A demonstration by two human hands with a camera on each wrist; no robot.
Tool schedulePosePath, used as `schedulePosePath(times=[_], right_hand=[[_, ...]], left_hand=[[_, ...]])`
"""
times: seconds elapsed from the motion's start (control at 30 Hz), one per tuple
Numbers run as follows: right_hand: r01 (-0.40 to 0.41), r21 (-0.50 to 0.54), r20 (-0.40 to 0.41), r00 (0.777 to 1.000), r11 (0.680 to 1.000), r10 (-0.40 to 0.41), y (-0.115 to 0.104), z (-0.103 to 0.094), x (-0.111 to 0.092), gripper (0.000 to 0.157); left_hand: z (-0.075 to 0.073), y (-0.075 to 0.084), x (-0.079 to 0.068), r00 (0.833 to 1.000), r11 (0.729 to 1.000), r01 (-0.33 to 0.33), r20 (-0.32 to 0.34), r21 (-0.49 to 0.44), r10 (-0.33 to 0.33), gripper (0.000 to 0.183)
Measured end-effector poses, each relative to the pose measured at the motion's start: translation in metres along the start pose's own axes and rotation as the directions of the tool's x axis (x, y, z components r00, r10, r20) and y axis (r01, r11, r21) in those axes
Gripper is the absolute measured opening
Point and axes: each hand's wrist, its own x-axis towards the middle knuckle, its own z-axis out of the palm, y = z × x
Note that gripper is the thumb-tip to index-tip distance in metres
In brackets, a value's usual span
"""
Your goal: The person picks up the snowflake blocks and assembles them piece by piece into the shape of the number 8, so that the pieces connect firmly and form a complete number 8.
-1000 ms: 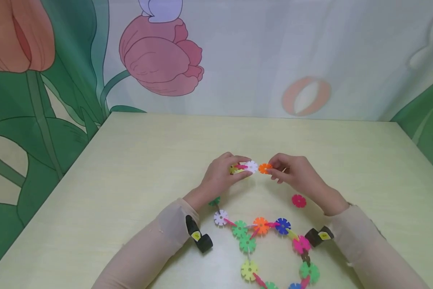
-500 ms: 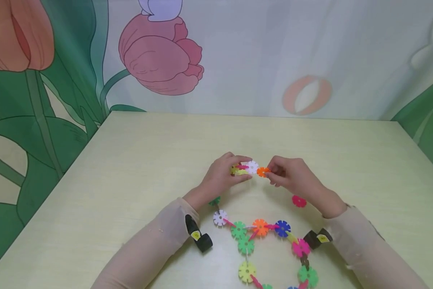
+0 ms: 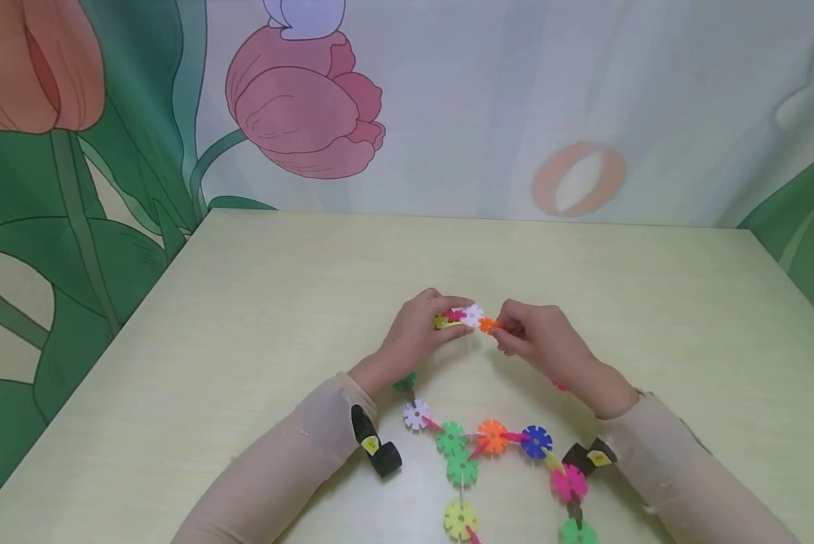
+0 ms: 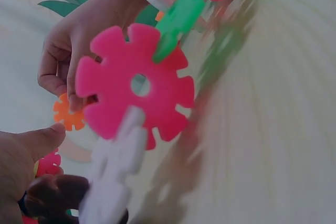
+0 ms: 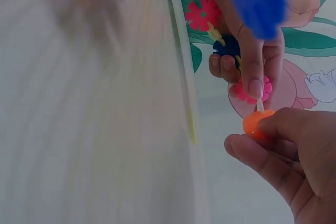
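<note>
Between thumb and fingers my left hand [image 3: 410, 332] holds the end of a chain of notched plastic flower discs, with a white disc [image 3: 473, 314] at its tip. My right hand [image 3: 546, 336] pinches an orange disc [image 3: 486, 326] by its edge, right at the white one. In the right wrist view the orange disc [image 5: 253, 123] meets the thin white disc edge-on, beside a pink disc [image 5: 244, 91]. A large pink disc [image 4: 113, 80], joined to a green disc [image 4: 184, 17] and a blurred white disc [image 4: 110, 182], fills the left wrist view.
More linked discs lie on the pale table [image 3: 278, 257] in front of the forearms: green [image 3: 451, 439], orange [image 3: 492, 437], blue [image 3: 537, 443], pink [image 3: 569, 482] and yellow [image 3: 460, 520]. A loose red-pink disc [image 3: 560, 385] is mostly covered by the right wrist. A flower-printed backdrop [image 3: 448, 113] stands behind.
My right hand has moved left and slightly down, bringing the orange disc from a gap away up against the white disc. The left hand stays nearly still. The linked discs on the table shift slightly nearer.
</note>
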Motion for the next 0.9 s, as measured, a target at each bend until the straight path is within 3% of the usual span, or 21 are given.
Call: schedulePosePath(times=[0.3,0.53,0.9], right_hand=[[-0.038,0.121,-0.017,0.999,0.992,0.040,0.002,0.006,0.005,0.008],[-0.047,0.214,0.051,0.998,0.976,0.036,0.009,0.005,0.009,0.011],[-0.161,0.118,0.249,0.960,0.980,0.127,0.018,-0.009,0.022,0.017]], left_hand=[[0.000,0.006,0.000,0.998,0.996,0.062,0.005,0.058,-0.063,0.042],[-0.005,0.003,0.002,0.996,0.991,0.066,0.055,0.116,-0.073,0.042],[-0.008,-0.003,0.006,0.994,0.988,0.089,0.057,0.127,-0.097,0.042]])
